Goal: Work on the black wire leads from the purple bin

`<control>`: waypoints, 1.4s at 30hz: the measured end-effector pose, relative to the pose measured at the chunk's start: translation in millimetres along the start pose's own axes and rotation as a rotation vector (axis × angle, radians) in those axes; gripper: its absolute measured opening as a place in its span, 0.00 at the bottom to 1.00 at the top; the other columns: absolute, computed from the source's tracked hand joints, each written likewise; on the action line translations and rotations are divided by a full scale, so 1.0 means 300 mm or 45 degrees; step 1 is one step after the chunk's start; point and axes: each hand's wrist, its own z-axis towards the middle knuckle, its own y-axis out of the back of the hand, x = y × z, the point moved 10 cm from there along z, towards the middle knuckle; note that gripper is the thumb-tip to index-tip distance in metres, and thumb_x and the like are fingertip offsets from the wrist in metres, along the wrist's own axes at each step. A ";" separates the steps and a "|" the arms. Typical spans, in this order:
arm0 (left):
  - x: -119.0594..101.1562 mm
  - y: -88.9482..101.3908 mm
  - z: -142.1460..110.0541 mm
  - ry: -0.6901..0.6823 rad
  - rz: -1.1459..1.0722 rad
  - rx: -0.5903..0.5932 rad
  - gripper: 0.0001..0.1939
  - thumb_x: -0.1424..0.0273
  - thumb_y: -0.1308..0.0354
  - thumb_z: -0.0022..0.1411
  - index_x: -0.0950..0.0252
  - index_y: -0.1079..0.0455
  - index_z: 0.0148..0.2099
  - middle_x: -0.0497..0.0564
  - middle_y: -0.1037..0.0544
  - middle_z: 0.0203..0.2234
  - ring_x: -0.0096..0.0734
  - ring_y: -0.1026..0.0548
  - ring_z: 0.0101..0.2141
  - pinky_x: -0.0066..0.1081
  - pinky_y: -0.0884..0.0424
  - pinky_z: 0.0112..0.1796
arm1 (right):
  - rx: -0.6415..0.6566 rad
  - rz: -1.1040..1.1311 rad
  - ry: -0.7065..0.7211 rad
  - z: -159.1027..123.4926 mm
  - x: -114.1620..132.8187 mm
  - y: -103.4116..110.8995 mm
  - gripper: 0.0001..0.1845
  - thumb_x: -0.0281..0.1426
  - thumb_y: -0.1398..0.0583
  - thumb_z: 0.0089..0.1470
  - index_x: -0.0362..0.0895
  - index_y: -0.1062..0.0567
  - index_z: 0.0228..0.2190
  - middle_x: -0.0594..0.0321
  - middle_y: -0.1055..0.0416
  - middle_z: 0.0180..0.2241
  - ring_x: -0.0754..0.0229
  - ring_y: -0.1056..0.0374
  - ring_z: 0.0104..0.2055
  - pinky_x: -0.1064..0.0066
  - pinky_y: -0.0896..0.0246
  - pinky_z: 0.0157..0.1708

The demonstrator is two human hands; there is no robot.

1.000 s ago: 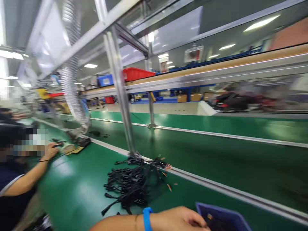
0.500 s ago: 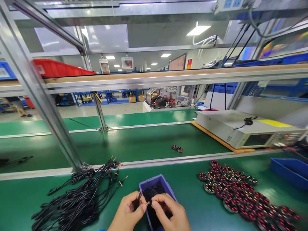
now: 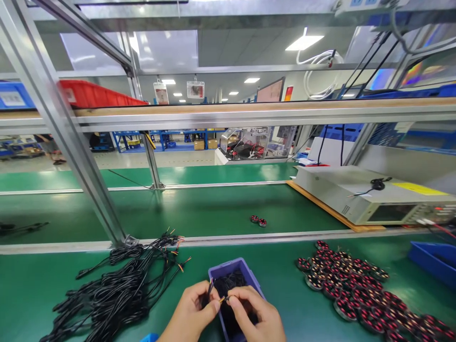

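Both my hands meet over a small purple bin (image 3: 217,272) full of black bits, near the bottom edge of the view. My left hand (image 3: 190,312) pinches a thin black wire with a bare end. My right hand (image 3: 257,317) pinches a tiny piece at that wire's tip (image 3: 223,299). A tangled heap of black cables (image 3: 114,295) with stripped coloured ends lies to the left. Several round red-and-black wound parts (image 3: 352,287) lie spread out to the right.
A grey test instrument (image 3: 370,197) sits on a board at the right. Two loose round parts (image 3: 258,221) lie on the green belt behind a metal rail (image 3: 221,238). An aluminium post (image 3: 67,137) rises at left. A blue tray (image 3: 436,256) stands far right.
The view swung right from a co-worker's station to my own spot. My hands came together over the purple bin and now pinch a wire end between them.
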 end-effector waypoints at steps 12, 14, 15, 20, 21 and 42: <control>-0.003 -0.005 -0.002 0.046 -0.039 0.014 0.21 0.52 0.34 0.55 0.66 0.30 0.28 0.43 0.36 0.20 0.25 0.42 0.24 0.25 0.43 0.27 | 0.053 -0.030 -0.014 -0.006 -0.030 -0.024 0.24 0.52 0.42 0.61 0.46 0.19 0.29 0.59 0.22 0.25 0.57 0.26 0.25 0.74 0.31 0.24; -0.003 -0.012 -0.006 0.080 -0.072 0.017 0.21 0.52 0.34 0.54 0.66 0.30 0.29 0.44 0.34 0.21 0.26 0.39 0.24 0.25 0.42 0.27 | 0.105 -0.110 0.057 -0.004 -0.008 -0.024 0.21 0.48 0.42 0.63 0.46 0.18 0.32 0.59 0.21 0.27 0.57 0.26 0.27 0.73 0.30 0.26; -0.003 -0.016 -0.008 0.103 -0.091 0.015 0.21 0.52 0.33 0.53 0.67 0.29 0.29 0.44 0.33 0.21 0.26 0.38 0.25 0.26 0.41 0.27 | 0.132 -0.171 0.127 -0.003 0.012 -0.023 0.18 0.45 0.41 0.63 0.47 0.18 0.34 0.58 0.21 0.29 0.56 0.25 0.29 0.72 0.29 0.28; -0.014 -0.024 -0.024 0.202 -0.157 -0.006 0.19 0.56 0.33 0.53 0.66 0.31 0.27 0.43 0.35 0.20 0.26 0.39 0.24 0.26 0.41 0.27 | 0.210 -0.356 0.382 -0.006 0.091 -0.012 0.10 0.33 0.41 0.64 0.48 0.18 0.40 0.57 0.20 0.35 0.52 0.24 0.36 0.64 0.27 0.40; -0.017 -0.024 -0.026 0.209 -0.167 -0.006 0.18 0.57 0.33 0.53 0.66 0.32 0.27 0.43 0.36 0.20 0.25 0.40 0.24 0.25 0.42 0.27 | 0.187 -0.345 0.345 -0.001 0.086 -0.001 0.11 0.34 0.41 0.64 0.48 0.18 0.40 0.57 0.20 0.35 0.52 0.24 0.36 0.64 0.27 0.40; -0.016 -0.032 -0.027 0.200 -0.225 0.024 0.21 0.53 0.30 0.49 0.66 0.31 0.27 0.44 0.34 0.22 0.27 0.38 0.26 0.27 0.42 0.29 | 0.310 -0.189 0.180 0.008 0.057 -0.031 0.14 0.38 0.42 0.65 0.48 0.17 0.39 0.56 0.20 0.34 0.53 0.24 0.35 0.68 0.27 0.37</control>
